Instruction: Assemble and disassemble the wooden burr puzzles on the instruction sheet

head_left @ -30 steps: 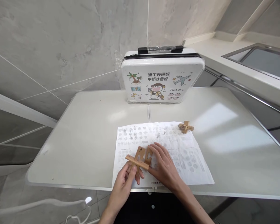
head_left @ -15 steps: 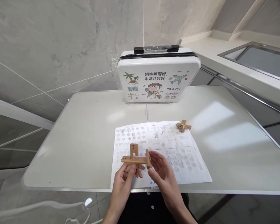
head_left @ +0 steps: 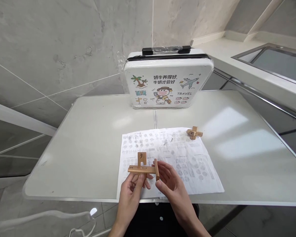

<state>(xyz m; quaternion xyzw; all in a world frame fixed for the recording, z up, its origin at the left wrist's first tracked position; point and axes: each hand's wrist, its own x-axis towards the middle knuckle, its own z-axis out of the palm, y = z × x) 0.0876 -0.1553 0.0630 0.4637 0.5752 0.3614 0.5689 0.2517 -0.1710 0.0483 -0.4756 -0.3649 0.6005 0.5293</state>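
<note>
Two wooden puzzle pieces are joined crosswise: a long flat piece (head_left: 149, 170) lies across, and a notched piece (head_left: 141, 157) with a dark mark stands up through it. My left hand (head_left: 133, 189) grips this pair from below, thumb against the near edge. In my right hand (head_left: 171, 181) is a third wooden puzzle piece (head_left: 157, 170), pinched between thumb and fingers. It stands crosswise at the right end of the long piece, seen nearly edge-on. Whether the two touch or interlock there I cannot tell. The fingertips behind it are partly hidden.
Under the hands lies a white printed sheet (head_left: 207, 177) with small diagrams. An assembled wooden cross puzzle (head_left: 194, 133) rests at its far right corner. A white cartoon case (head_left: 148, 92) in clear plastic stands at the back of the folding table (head_left: 84, 141).
The third piece in my right hand has turned slightly, so it now shows more of its narrow edge. My left hand and the joined pair have hardly moved.
</note>
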